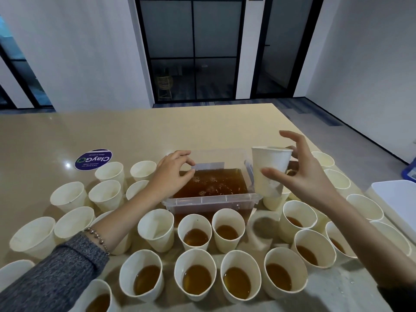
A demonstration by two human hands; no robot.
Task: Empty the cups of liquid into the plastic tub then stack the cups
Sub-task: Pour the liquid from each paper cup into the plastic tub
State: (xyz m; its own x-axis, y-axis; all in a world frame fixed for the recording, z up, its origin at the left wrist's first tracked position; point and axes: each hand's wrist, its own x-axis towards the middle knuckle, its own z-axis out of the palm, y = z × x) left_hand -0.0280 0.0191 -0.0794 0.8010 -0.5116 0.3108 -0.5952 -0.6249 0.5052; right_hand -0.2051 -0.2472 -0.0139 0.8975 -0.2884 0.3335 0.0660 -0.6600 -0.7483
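A clear plastic tub (211, 198) at the table's middle holds brown liquid (213, 183) with bubbles. My left hand (171, 170) hovers over the tub's left rim, fingers loosely curled, holding nothing. An empty white paper cup (267, 158) stands upright, nested in another cup (273, 202) right of the tub. My right hand (308, 176) is spread around that top cup, thumb across its front, index finger lifted above it. Several cups of brown liquid (195, 273) stand in rows in front of the tub. Several empty cups (69, 197) stand to the left.
More paper cups (364, 206) crowd the right side, beside a white bin (394, 194) at the table's right edge. A round blue sticker (93, 159) lies on the table at back left. Droplets (344, 282) wet the table at front right.
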